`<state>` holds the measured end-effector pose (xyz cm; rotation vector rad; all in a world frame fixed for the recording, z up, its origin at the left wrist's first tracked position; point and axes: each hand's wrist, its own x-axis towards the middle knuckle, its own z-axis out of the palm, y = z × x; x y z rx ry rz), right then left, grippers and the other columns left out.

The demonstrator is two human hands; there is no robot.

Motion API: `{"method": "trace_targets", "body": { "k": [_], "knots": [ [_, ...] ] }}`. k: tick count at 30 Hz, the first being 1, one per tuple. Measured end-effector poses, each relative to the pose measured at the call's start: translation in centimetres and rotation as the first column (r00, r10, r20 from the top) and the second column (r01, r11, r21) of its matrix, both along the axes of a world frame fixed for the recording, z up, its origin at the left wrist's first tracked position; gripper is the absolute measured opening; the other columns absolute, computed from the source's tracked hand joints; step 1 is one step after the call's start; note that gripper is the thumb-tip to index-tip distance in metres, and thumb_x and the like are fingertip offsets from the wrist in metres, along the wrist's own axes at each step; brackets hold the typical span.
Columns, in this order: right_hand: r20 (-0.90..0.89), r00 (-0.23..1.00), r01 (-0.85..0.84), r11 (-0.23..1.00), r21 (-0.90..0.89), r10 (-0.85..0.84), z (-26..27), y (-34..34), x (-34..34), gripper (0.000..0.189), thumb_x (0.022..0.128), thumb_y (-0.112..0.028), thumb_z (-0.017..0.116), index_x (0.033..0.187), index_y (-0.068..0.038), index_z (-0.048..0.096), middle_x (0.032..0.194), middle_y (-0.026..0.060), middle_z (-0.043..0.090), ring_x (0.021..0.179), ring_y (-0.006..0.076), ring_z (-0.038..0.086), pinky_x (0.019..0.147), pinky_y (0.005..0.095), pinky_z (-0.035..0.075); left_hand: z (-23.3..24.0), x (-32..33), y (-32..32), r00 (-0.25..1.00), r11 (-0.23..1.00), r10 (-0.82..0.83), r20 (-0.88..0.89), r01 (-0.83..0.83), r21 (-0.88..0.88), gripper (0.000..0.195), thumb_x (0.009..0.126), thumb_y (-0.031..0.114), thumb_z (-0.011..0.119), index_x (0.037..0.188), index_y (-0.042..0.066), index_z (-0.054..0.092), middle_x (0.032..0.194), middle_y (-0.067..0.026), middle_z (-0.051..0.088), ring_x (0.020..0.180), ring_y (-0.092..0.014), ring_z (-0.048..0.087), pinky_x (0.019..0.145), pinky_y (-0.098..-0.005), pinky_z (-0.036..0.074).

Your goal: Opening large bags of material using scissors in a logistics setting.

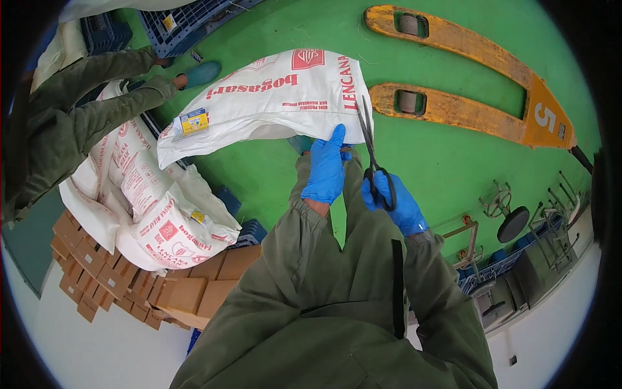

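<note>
A white woven plastic sack [272, 114] with red print hangs limp in front of me, its long side stretching away to the left. My left hand [324, 167], in a blue glove, grips the sack's lower edge near its right end, thumb on top. In my blue-gloved right hand [401, 206] is a pair of black-handled scissors [372, 163]. The blades point away from me, slightly parted, over the sack's right end. Whether they touch the fabric I cannot tell. A blue and yellow label [193, 122] is fixed near the sack's left end.
Filled white sacks [170, 233] are piled at left, beside stacked cardboard boxes [187, 294]. Another person's legs [97, 104] stand by that pile. A yellow pallet jack [466, 114] rests on the green floor [432, 165]. Stools [512, 223] stand at right, a blue plastic pallet [187, 24] at top.
</note>
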<state>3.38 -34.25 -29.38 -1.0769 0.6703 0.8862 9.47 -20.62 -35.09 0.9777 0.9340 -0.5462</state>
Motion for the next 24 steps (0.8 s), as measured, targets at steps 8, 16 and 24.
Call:
{"method": "trace_targets", "body": {
  "k": [8,16,24],
  "knots": [
    [0.182,0.95,0.258,0.966,-0.003,-0.253,-3.8,1.7,-0.4,0.022,0.079,-0.022,0.064,0.073,-0.003,0.054,0.057,0.002,0.049,0.048,0.0093,0.046,0.046,0.0233,0.037,0.2,0.9,0.0,0.998,0.998,-0.057,-0.004,0.057,0.04,0.024,0.084,0.023,0.062,0.097,0.003,0.059,0.08,-0.0017,0.06,0.06,-0.009,0.05,0.05,-0.022,0.039],
    [0.138,0.986,0.105,0.991,-0.088,-0.092,-3.1,1.2,-0.3,0.031,0.08,-0.031,0.06,0.075,-0.001,0.054,0.057,0.0029,0.049,0.05,0.0099,0.047,0.048,0.0226,0.036,-0.1,0.0,0.4,0.997,0.996,-0.06,0.039,0.057,0.061,0.024,0.085,0.023,0.061,0.099,0.004,0.059,0.081,-0.0013,0.061,0.064,-0.009,0.052,0.05,-0.0227,0.04],
    [0.365,0.882,0.369,0.919,-0.141,-0.298,-3.7,1.7,5.6,0.028,0.081,-0.029,0.058,0.077,-0.002,0.053,0.058,0.0028,0.05,0.051,0.0093,0.046,0.048,0.0234,0.035,-2.1,-2.1,2.3,0.984,0.985,-0.159,-0.075,0.164,0.054,0.022,0.085,0.024,0.06,0.098,0.006,0.058,0.083,-0.0007,0.062,0.069,-0.009,0.054,0.053,-0.0237,0.039]
  ]
}}
